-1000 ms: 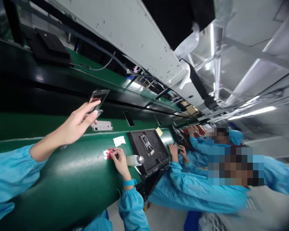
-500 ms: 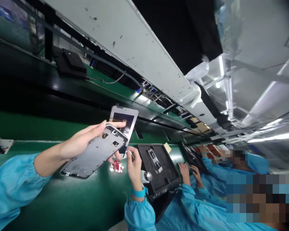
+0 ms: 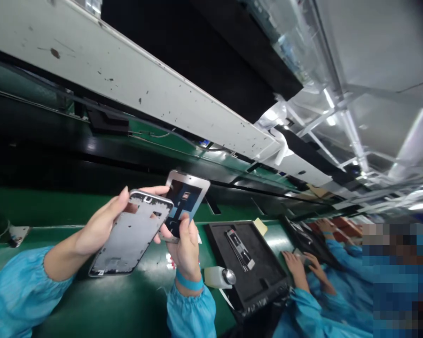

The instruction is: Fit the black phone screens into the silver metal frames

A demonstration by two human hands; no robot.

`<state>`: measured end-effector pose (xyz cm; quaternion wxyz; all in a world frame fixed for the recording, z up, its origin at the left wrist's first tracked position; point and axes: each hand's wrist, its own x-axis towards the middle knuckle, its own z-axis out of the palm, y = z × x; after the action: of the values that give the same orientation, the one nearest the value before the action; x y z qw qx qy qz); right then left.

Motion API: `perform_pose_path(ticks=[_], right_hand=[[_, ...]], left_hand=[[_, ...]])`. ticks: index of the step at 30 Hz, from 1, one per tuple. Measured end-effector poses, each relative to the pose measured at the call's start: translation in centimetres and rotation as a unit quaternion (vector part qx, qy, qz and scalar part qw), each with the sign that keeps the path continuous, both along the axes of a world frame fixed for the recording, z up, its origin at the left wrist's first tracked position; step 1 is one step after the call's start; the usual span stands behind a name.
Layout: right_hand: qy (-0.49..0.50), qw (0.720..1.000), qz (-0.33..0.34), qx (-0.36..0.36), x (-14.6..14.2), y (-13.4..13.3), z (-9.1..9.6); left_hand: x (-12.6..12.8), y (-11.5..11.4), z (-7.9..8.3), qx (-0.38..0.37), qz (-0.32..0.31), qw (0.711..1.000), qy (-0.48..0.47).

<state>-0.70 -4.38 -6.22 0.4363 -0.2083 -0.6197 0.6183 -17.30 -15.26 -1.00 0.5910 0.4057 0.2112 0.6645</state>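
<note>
My left hand (image 3: 100, 225) grips a grey metal phone frame (image 3: 130, 239) by its upper end, holding it tilted above the green bench (image 3: 91, 300). My right hand (image 3: 186, 249) holds a phone screen panel (image 3: 186, 197) with a pale border and dark middle, just right of the frame. The two parts overlap at their near edges. Both my arms wear blue sleeves, and a blue band circles my right wrist.
A black tray (image 3: 254, 272) with a small tool lies right of my hands, beside a white bottle (image 3: 218, 277). Small red and white bits (image 3: 169, 263) lie on the bench. Co-workers' hands (image 3: 299, 270) work further right. A long grey beam (image 3: 144, 89) runs overhead.
My left hand brought the frame and panel in from the conveyor. My right hand left the red bits and took hold of the screen panel. The view swung left.
</note>
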Motion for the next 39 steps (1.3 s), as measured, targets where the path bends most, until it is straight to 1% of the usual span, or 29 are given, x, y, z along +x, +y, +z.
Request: perform_pose_path(ticks=[3,5,6,9,10,12,15,20,25,34,36,39], right_hand=[[0.004,1.000,-0.018,0.006,0.3,0.1,0.1],[-0.025,0.999,-0.025,0.019,0.8,0.0,0.0],[-0.041,0.998,-0.025,0.036,1.1,0.0,-0.2],[-0.072,0.989,0.006,0.131,1.9,0.3,-0.4],[-0.080,0.982,0.024,0.168,2.1,0.4,-0.4],[-0.098,0.969,0.057,0.220,2.4,0.7,-0.1],[-0.123,0.955,0.077,0.258,2.7,1.2,0.4],[-0.185,0.931,0.095,0.299,3.4,1.5,0.9],[-0.198,0.922,0.100,0.317,3.7,1.3,0.9],[-0.193,0.905,0.102,0.366,2.6,0.4,0.9],[-0.199,0.903,0.098,0.369,2.5,0.3,1.0],[-0.191,0.905,0.107,0.365,2.1,0.1,0.9]], left_hand=[[0.1,0.0,0.5,-0.011,0.034,0.998,-0.048],[0.2,0.3,0.6,-0.011,0.087,0.994,-0.068],[0.2,0.6,0.6,-0.006,0.127,0.990,-0.069],[0.2,1.9,0.2,0.019,0.261,0.963,-0.062],[0.0,2.4,0.0,0.023,0.295,0.953,-0.063],[-0.4,3.1,-0.3,0.025,0.331,0.941,-0.068],[-1.2,3.4,-0.4,0.021,0.339,0.938,-0.072],[-2.3,2.5,0.2,0.032,0.345,0.933,-0.097],[-2.9,1.8,0.5,0.068,0.336,0.935,-0.085],[-3.6,1.6,0.2,0.139,0.314,0.939,-0.021],[-3.8,1.6,0.0,0.151,0.307,0.940,0.006],[-4.2,1.6,-0.4,0.164,0.285,0.942,0.074]])
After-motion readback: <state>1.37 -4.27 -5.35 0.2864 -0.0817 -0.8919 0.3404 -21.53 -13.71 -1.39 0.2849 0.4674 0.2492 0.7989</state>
